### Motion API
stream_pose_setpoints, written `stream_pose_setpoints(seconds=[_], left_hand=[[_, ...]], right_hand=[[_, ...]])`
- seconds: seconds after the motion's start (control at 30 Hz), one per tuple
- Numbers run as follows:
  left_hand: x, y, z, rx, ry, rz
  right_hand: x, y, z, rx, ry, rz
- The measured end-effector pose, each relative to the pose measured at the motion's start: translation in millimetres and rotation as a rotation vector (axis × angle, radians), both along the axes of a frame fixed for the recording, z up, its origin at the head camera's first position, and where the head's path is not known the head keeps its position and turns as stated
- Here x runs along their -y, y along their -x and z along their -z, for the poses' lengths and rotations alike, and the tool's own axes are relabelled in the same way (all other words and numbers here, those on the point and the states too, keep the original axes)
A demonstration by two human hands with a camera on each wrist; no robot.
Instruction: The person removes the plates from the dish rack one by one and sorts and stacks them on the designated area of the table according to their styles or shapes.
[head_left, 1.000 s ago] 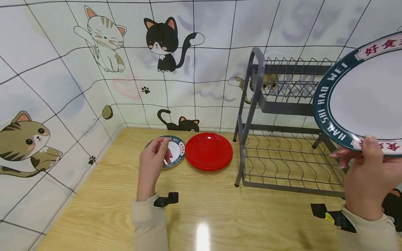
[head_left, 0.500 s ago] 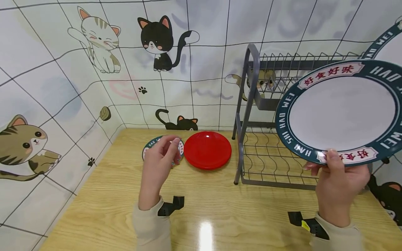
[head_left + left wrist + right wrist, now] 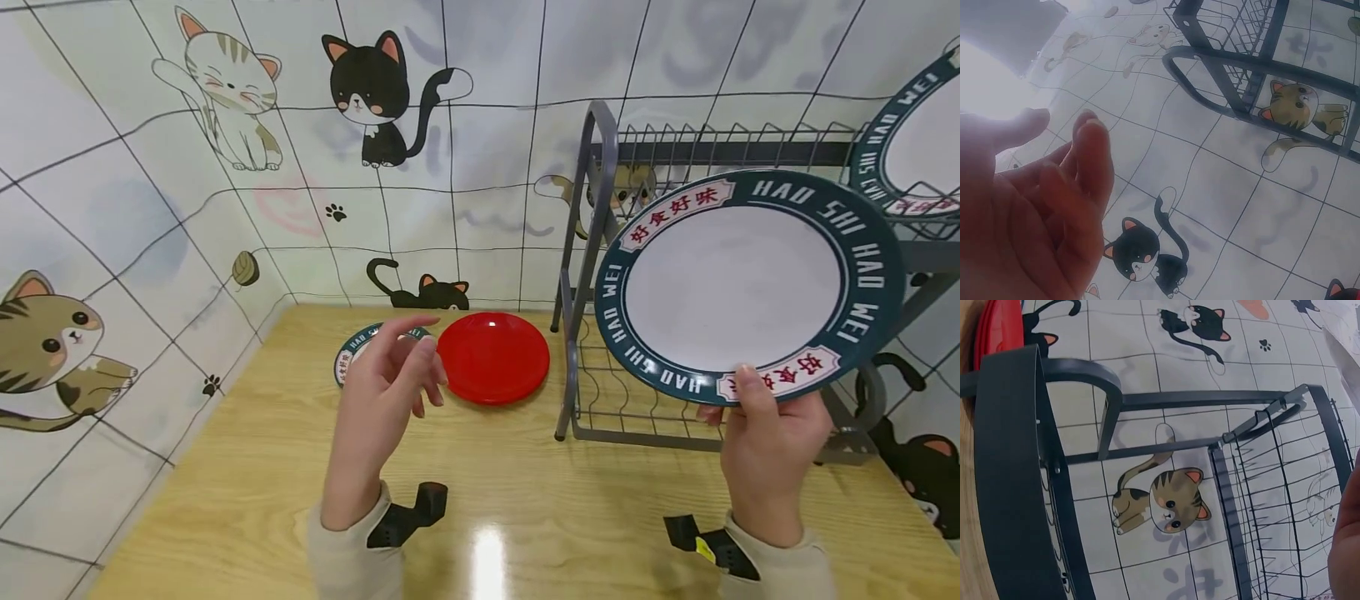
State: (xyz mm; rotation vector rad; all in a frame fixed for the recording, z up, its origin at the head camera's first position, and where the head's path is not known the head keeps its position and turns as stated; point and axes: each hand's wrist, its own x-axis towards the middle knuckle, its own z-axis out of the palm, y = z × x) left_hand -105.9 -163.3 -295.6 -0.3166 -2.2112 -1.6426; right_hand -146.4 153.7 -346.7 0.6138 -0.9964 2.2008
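My right hand (image 3: 776, 458) grips a large oval white plate (image 3: 735, 287) by its near rim, thumb on top and fingers below. The plate has a dark teal border with lettering and is held up, tilted, in front of the grey dish rack (image 3: 587, 217). My left hand (image 3: 386, 408) hangs above the table with loosely bent fingers, holding nothing. Behind it lies a smaller plate (image 3: 352, 346) with the same border, partly hidden. In the left wrist view, the fingers (image 3: 1094, 156) of the left hand hold nothing.
Red plates (image 3: 493, 358) lie on the wooden table (image 3: 465, 500) between the small plate and the rack. Another teal-bordered plate (image 3: 926, 137) stands in the rack's upper tier at the right. A tiled wall with cat pictures (image 3: 385, 96) rises close behind.
My right hand has brought the plate left and lower, in front of the rack. The plate in the upper tier has come into view. The left hand has shifted slightly right, its fingers loosening.
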Motion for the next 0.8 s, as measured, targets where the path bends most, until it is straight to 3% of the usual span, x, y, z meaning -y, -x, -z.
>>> stream_pose_setpoints(seconds=[0.2, 0.4, 0.63, 0.8], left_hand=[[-2.6, 7.5, 8.6, 0.01, 0.026, 0.041], [-8.3, 8.3, 9.5, 0.012, 0.065, 0.048], [-24.6, -2.0, -8.3, 0.023, 0.113, 0.05], [-30.3, -2.1, -9.4, 0.045, 0.149, 0.043]], right_hand=[[6.4, 0.2, 2.8, -0.001, -0.019, -0.06], [10.1, -0.1, 6.2, 0.017, -0.091, -0.094], [10.8, -0.7, 10.1, 0.041, -0.271, -0.077], [10.8, -1.6, 12.1, 0.064, -0.427, -0.033]])
